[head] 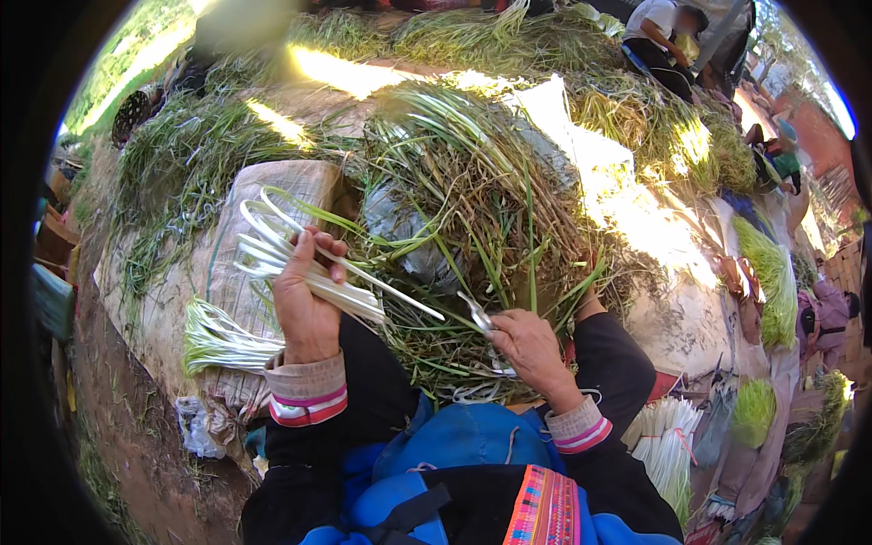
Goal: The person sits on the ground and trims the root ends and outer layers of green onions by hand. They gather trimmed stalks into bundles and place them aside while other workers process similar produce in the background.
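Note:
A bunch of white-stemmed garlic chives or similar stalks (340,289) is gripped in my left hand (306,293), their green ends curling up and over to the right. My right hand (531,344) holds a small metal blade or cutter (475,312), pointing up and left, close to one long stalk's tip. Beyond both hands lies a large heap of unsorted green and brown stalks (477,177). Left of my left wrist, a bundle of white stems with green ends (228,337) rests on a woven sack (272,197).
Tied white-stalk bundles (667,429) lie at right. Crumpled clear plastic (199,428) sits lower left. More cut greens (177,163) cover the sheeting (146,300) at left. A person (661,41) sits at upper right; another in pink (828,317) is at far right.

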The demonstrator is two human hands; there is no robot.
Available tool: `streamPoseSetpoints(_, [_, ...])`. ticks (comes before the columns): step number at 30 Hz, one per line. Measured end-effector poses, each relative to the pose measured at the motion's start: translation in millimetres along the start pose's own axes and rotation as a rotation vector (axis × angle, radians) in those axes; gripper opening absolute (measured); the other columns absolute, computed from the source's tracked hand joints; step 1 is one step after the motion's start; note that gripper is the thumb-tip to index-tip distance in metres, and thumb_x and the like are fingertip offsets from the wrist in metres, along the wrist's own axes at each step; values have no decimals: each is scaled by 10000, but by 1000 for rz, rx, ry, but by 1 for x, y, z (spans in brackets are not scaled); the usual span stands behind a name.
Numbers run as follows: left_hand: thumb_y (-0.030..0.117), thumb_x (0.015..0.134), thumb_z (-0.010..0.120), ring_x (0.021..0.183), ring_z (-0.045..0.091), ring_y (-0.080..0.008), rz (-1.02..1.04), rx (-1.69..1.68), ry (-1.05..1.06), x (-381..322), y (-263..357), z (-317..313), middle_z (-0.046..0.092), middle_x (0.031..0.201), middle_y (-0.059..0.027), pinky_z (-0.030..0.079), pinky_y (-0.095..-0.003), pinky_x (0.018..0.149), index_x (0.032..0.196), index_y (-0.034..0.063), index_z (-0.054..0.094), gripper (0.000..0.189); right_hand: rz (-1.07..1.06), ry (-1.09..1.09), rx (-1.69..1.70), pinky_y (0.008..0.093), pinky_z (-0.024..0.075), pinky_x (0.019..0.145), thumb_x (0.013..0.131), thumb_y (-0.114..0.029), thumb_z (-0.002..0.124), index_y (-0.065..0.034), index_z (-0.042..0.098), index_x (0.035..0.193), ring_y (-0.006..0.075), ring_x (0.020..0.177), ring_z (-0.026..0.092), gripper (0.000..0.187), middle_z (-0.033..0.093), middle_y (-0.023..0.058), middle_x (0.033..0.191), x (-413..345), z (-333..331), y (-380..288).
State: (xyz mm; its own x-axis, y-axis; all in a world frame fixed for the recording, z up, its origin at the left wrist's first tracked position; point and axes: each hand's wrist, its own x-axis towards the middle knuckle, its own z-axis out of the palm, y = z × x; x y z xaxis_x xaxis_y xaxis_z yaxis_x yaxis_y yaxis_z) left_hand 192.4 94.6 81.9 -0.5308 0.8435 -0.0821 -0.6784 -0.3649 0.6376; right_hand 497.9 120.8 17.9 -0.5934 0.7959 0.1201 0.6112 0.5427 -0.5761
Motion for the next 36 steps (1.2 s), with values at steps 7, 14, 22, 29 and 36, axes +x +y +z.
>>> streamPoseSetpoints(7, [120, 890, 599, 735, 640, -226, -141, 67, 15, -52, -48, 23, 642, 850, -122, 480, -270, 507, 1074, 13, 527, 224, 361, -44, 1155, 191, 404, 579, 900, -105, 582, 32, 628, 955, 20, 649, 476, 154, 556, -45, 729, 24, 15, -73])
streamPoseSetpoints(14, [121, 869, 612, 641, 644, -224, -233, 253, -155, -34, -22, 58, 598, 665, -88, 474, -256, 436, 972, 5, 573, 160, 227, 139, 543, 245, 444, 604, 924, -241, 542, 16, 646, 880, 122, 641, 558, 281, 602, 47, 691, 76, -21, -28])
streamPoseSetpoints(22, [119, 882, 598, 772, 665, -274, 199, 132, -401, 51, 32, 146, 637, 762, -107, 553, -369, 718, 968, -14, 593, 158, -226, 123, -643, 555, 279, 1023, 733, -424, 700, -125, 504, 1254, 369, 1291, 289, 632, 383, 141, 1359, 113, 54, 50])
streamPoseSetpoints(29, [133, 894, 596, 719, 617, -208, -60, 97, -156, 58, -17, 99, 593, 745, -46, 450, -302, 551, 969, 32, 575, 128, 138, -927, -343, 526, 428, 911, 793, -413, 639, -51, 562, 1173, 396, 1108, 507, 531, 518, 187, 1220, -40, 147, 56])
streamPoseSetpoints(36, [91, 880, 591, 641, 629, -244, -243, 83, 6, 25, -53, 45, 592, 680, -81, 475, -318, 492, 939, 20, 547, 102, 53, -110, 138, 359, 505, 744, 837, -265, 607, -49, 656, 970, 303, 822, 637, 259, 648, 158, 897, 65, 27, 46])
